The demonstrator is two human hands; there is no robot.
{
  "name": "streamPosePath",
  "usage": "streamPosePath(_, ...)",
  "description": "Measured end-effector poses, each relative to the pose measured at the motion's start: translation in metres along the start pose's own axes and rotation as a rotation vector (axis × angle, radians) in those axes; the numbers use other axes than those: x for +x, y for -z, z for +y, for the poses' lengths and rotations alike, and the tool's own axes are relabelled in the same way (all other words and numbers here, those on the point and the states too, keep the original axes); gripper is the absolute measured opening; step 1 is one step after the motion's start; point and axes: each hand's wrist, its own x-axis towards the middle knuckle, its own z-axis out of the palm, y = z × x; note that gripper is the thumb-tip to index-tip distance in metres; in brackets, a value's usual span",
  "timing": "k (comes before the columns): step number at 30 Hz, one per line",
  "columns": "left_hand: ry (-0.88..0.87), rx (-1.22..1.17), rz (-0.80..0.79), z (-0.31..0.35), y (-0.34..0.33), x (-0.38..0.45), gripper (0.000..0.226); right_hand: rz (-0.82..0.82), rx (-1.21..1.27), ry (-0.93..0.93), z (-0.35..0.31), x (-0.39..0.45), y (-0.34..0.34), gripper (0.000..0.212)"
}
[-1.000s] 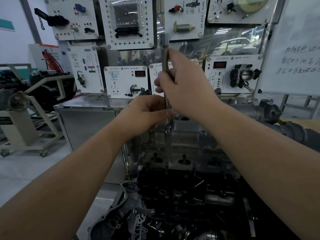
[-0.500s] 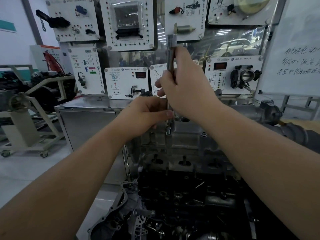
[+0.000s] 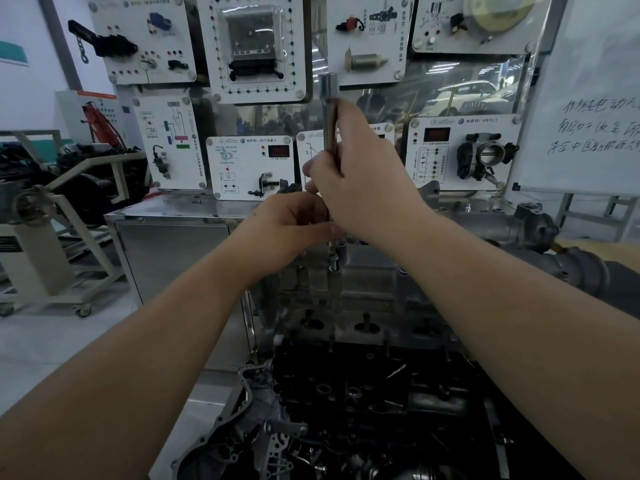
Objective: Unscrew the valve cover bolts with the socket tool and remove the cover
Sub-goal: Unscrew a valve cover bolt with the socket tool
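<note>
Right hand (image 3: pixel 363 178) wrapped round the socket tool (image 3: pixel 330 112), holding it upright; left hand (image 3: pixel 291 226) just below, fingers curled at the shaft, exact grip hidden by the right hand; tool tip over a bolt (image 3: pixel 334 263) on the grey cover (image 3: pixel 346 282) under both hands; dark engine (image 3: pixel 363 393) nearer the wrists; display panels (image 3: pixel 249 166) behind the hands; whiteboard (image 3: pixel 588 98) beyond the right hand, handwriting too blurred to read.

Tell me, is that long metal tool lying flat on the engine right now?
No. The socket tool stands upright, gripped by the right hand above the left hand, over the engine.
</note>
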Motion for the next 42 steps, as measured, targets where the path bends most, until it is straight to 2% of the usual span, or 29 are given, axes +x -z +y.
streamPosePath(3, -0.011, 0.024, 0.0, 0.0, -0.0015, -0.0002, 0.031, 0.048, -0.053, 0.014, 0.0042, -0.0015, -0.004, 0.03)
streamPosePath(8, -0.034, 0.057, -0.014, -0.0022, -0.0012, -0.0004, 0.02, 0.044, -0.078, 0.025, 0.0045, 0.0007, 0.0019, 0.012)
streamPosePath(10, 0.0, 0.019, -0.021, -0.0017, 0.0, -0.001, 0.025, 0.005, -0.064, 0.01, 0.0044, 0.0028, 0.004, 0.01)
streamPosePath(12, 0.014, 0.024, -0.016, -0.0017, 0.0009, 0.0001, 0.025, -0.03, -0.054, 0.016, 0.0036, 0.0027, 0.0034, 0.014)
streamPosePath(15, 0.005, 0.069, -0.001, -0.0014, -0.0001, 0.0017, 0.026, -0.005, -0.013, 0.007, 0.0032, 0.0002, -0.0004, 0.034)
streamPosePath(20, 0.003, 0.09, -0.002, 0.0019, -0.0027, -0.0003, 0.038, 0.123, -0.061, 0.042, 0.0039, -0.0004, -0.0005, 0.018)
streamPosePath(23, 0.003, 0.052, -0.015, -0.0013, -0.0014, 0.0007, 0.018, 0.086, -0.102, 0.013, 0.006, 0.0032, 0.0013, 0.015)
streamPosePath(25, 0.017, -0.003, -0.031, -0.0005, 0.0003, -0.0001, 0.013, 0.028, -0.076, -0.004, 0.0056, 0.0027, 0.0028, 0.019)
streamPosePath(27, 0.022, 0.008, -0.037, -0.0002, 0.0015, -0.0001, 0.013, 0.003, -0.019, -0.013, 0.0032, 0.0007, 0.0033, 0.033)
streamPosePath(29, 0.014, 0.025, -0.032, 0.0005, 0.0012, 0.0009, 0.02, 0.005, 0.009, -0.014, 0.0026, -0.0005, 0.0032, 0.036)
streamPosePath(33, 0.006, 0.033, -0.01, 0.0019, -0.0013, -0.0009, 0.034, 0.068, -0.065, 0.031, 0.0019, -0.0001, 0.0002, 0.019)
streamPosePath(37, 0.009, 0.019, -0.008, -0.0019, 0.0005, -0.0012, 0.015, 0.016, -0.117, 0.026, -0.0006, 0.0021, 0.0008, 0.017)
streamPosePath(40, 0.007, 0.027, -0.01, -0.0009, 0.0011, -0.0009, 0.015, -0.015, -0.055, 0.022, -0.0025, 0.0007, 0.0005, 0.038)
streamPosePath(42, -0.005, 0.041, -0.014, 0.0002, 0.0001, -0.0006, 0.025, 0.007, -0.016, 0.022, -0.0012, -0.0009, 0.0004, 0.041)
